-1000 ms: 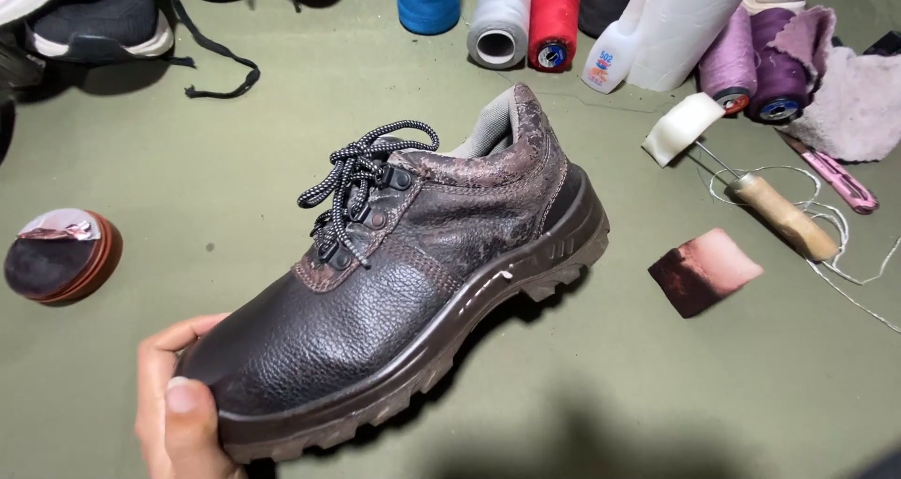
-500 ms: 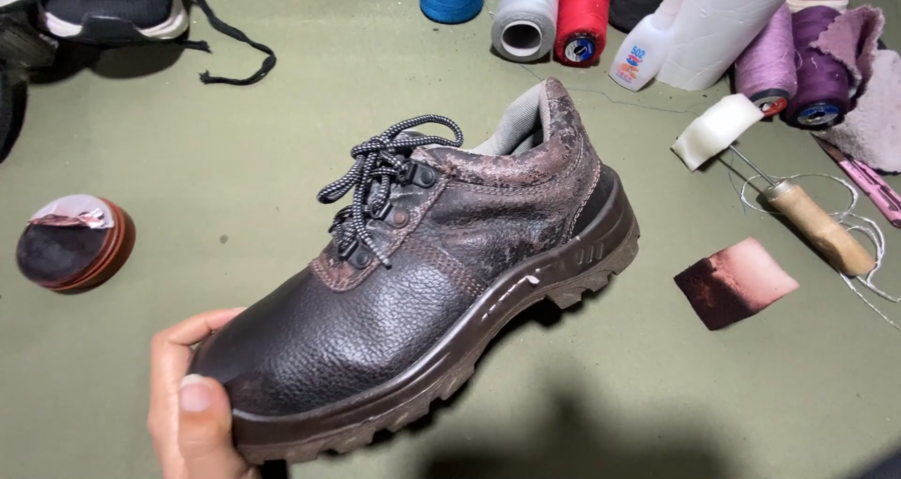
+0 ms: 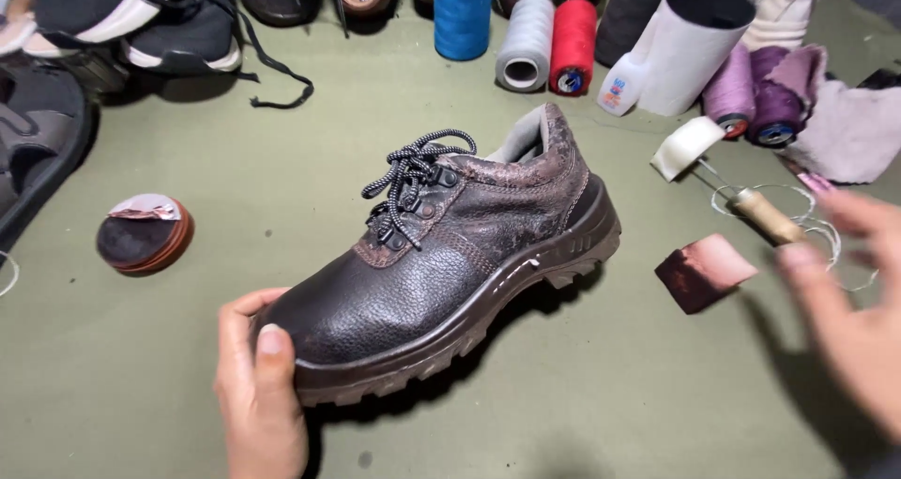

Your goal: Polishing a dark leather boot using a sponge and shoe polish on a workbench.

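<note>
My left hand [image 3: 258,385] gripped the toe of the brown work shoe [image 3: 450,263], thumb pressed on the toe cap; the shoe lay on the green desk [image 3: 282,160], its long axis running from the toe near me up and right to the heel. My right hand [image 3: 849,301], blurred with fingers spread and holding nothing, hovered right of the heel beside the awl [image 3: 765,214] and the leather scrap [image 3: 704,271], with open desk between.

Single head cam, steep downward look, close over green worktop [image 3: 282,188].
</note>
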